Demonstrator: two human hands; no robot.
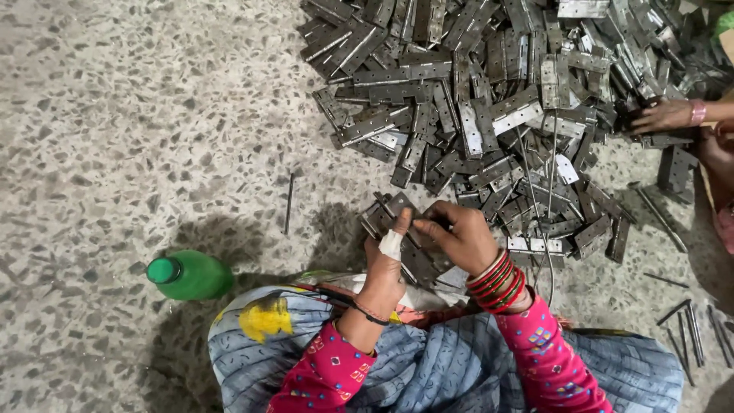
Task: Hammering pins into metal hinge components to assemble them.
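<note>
holding a small stack of hinges [397,222] just above the lap, the left hand [386,264] has its fingers closed round the lower leaves, a white bandage on the thumb pressed against the metal, while the right hand [459,237] curls its fingers over the top edge, pinching a leaf from the side. these look like flat steel plates: stiff, fairly heavy once bunched, with hard edges and a knuckle that lets the leaves swing, so a grip across both leaves or along the knuckle seems the steadiest hold; bare metal may slide plate on plate. a big pile [497,99] of the same lies on the speckled floor [138,115] just ahead, with thin rods [692,329] scattered to the right and a green bottle [187,275] to the left. another person's hand [665,116] rests on the pile's far edge.
</note>
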